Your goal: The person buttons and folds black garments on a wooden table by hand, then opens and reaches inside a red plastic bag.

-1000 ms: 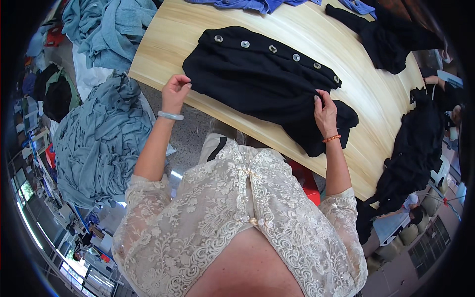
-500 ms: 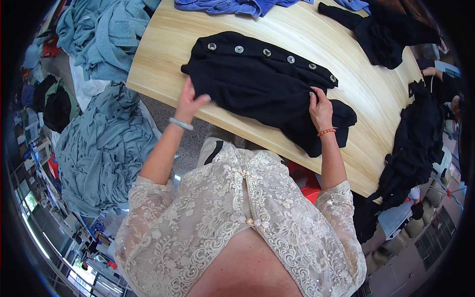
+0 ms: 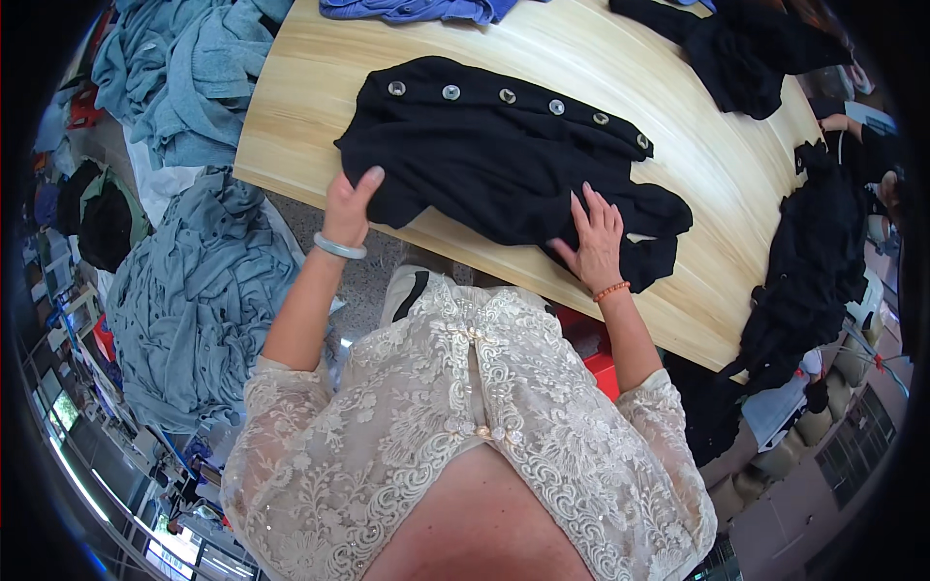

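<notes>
A black knit cardigan [image 3: 465, 155] lies on the wooden table, with a row of several large shiny buttons along its far edge. My left hand [image 3: 349, 205], with a pale bangle at the wrist, is closed on the cardigan's near left corner, thumb on the outside and the other fingers mostly hidden. Flat on the right part of the garment rests my right hand [image 3: 595, 240], its fingers spread and a beaded orange bracelet at its wrist. Close by that hand, a sleeve-like part of the knit reaches toward the table's near edge.
The curved table [image 3: 291, 107] ends just in front of me. Grey-blue garments [image 3: 199, 300] are heaped at the left. Blue clothing [image 3: 417, 8] lies at the far edge, black garments [image 3: 746, 58] at the far right, and more black clothing [image 3: 809, 261] hangs over the right edge near another person's arm [image 3: 843, 126].
My left hand has come onto the cardigan's left corner and closed. The right hand has slid nearer and left, its fingers now spread flat. The near sleeve part has shifted.
</notes>
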### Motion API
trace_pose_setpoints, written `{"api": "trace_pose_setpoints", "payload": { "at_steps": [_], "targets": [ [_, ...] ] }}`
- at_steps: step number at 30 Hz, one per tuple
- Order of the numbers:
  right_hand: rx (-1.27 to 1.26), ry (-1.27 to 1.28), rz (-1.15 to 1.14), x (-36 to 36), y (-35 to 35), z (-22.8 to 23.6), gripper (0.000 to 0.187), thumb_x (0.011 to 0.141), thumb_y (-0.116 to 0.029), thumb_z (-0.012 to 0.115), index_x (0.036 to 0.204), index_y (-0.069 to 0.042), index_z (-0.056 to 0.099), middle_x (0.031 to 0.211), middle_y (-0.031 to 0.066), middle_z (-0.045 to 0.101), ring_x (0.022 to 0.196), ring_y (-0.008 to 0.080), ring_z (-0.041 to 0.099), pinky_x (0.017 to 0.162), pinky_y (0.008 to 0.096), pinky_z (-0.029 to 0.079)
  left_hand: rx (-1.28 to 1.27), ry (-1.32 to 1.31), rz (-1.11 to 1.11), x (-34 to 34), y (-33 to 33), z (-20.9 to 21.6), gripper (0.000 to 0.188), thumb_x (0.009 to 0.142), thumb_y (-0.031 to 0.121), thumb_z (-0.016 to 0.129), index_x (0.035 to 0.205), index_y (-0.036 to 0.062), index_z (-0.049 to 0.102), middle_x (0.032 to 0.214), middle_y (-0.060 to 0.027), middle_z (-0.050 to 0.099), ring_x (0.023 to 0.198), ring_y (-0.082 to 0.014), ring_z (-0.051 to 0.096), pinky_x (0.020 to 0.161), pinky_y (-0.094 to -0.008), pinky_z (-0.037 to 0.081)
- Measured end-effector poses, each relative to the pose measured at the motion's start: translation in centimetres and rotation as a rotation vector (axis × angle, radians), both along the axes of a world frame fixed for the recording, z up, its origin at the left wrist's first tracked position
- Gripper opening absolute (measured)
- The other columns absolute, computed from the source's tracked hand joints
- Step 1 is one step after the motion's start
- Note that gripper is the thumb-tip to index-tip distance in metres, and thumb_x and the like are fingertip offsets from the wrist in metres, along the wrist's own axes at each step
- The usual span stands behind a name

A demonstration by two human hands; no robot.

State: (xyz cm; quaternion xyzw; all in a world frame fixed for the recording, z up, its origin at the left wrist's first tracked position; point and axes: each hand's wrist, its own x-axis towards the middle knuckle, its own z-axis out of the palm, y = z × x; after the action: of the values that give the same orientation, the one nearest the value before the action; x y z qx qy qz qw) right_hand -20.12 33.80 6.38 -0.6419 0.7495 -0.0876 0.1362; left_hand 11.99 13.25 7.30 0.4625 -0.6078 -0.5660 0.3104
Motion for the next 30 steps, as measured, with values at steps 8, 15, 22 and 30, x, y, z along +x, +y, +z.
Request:
{"api": "trace_pose_setpoints", "payload": {
  "at_steps": [8, 15, 22, 30],
  "targets": [
    [-0.102, 0.141, -0.179, -0.9, -4.8, 1.2, 0.063, 0.073, -0.026, 0.075, 0.128, -0.005, 0.052, 0.136, 0.0146, 0.046, 0.120, 0.0324, 0.045, 0.103, 0.0453, 0.031, 0.735, 0.289, 0.247, -4.6, -1.3, 5.7, 0.030, 0.089, 0.016, 0.065, 0.117, 0.0069, 0.058, 0.098, -0.0050, 0.068, 0.079, -0.0155, 0.067, 0.058, -0.0249, 0.055],
    [-0.379, -0.550, 0.153, 9.9, -10.4, 5.0, 0.052, 0.068, -0.013, 0.073, 0.117, -0.007, 0.057, 0.108, 0.0112, 0.060, 0.102, 0.0282, 0.055, 0.087, 0.0395, 0.044, 0.881, 0.416, 0.101, -5.8, 3.1, 5.5, 0.027, 0.093, 0.013, 0.058, 0.118, 0.0046, 0.055, 0.098, -0.0089, 0.067, 0.084, -0.0202, 0.068, 0.063, -0.0316, 0.059],
    [-0.199, -0.578, 0.051, 9.3, -11.3, 3.2, 0.022, 0.069, -0.012, 0.070, 0.087, -0.006, 0.061, 0.082, 0.0117, 0.064, 0.082, 0.0273, 0.061, 0.083, 0.0374, 0.044, -0.297, -0.307, -0.126, -4.1, 4.9, 8.0, 0.082, 0.072, -0.002, 0.072, 0.144, 0.0063, 0.032, 0.133, -0.0194, 0.043, 0.103, -0.0281, 0.056, 0.077, -0.0311, 0.055],
    [-0.111, -0.270, 0.202, 7.3, -9.0, 6.9, 0.024, 0.073, -0.032, 0.075, 0.077, -0.011, 0.063, 0.069, 0.0061, 0.061, 0.083, 0.0238, 0.059, 0.101, 0.0468, 0.034, -0.384, -0.358, -0.314, -4.3, -0.1, 3.2, 0.038, 0.065, -0.008, 0.053, 0.098, 0.0066, 0.065, 0.085, -0.0126, 0.061, 0.080, -0.0309, 0.063, 0.072, -0.0342, 0.051]
  ]
}}
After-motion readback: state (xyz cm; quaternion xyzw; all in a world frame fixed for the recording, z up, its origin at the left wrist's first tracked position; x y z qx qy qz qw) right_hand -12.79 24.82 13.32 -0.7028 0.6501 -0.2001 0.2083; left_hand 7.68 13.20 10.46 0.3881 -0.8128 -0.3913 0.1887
